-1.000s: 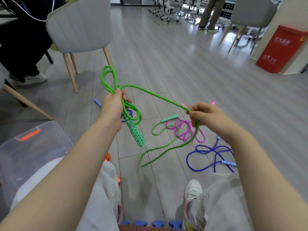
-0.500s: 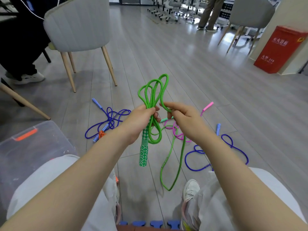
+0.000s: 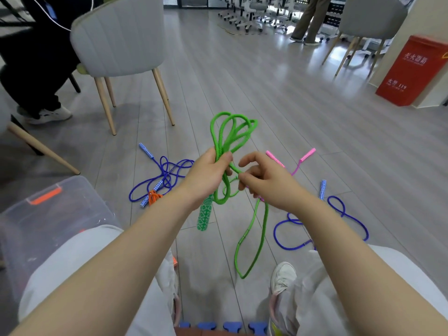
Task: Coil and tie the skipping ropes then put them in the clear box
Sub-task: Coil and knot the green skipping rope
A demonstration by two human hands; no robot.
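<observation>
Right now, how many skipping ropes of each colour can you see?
Green rope, gripped by the left hand, right hand pinching it: 1
Blue ropes, left and right on the floor: 2
Pink rope: 1
Orange rope, only a bit showing: 1
Total: 5

Skipping ropes and clear box.
Green rope (image 3: 226,139) looped, handle hanging; blue ropes (image 3: 164,175), pink rope (image 3: 297,166) loose on floor; clear box (image 3: 48,214) left.

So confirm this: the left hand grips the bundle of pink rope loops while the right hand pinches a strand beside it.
Wrong colour. The head view shows the left hand gripping green rope loops; the pink rope lies on the floor. The right hand does pinch a strand beside it.
</observation>
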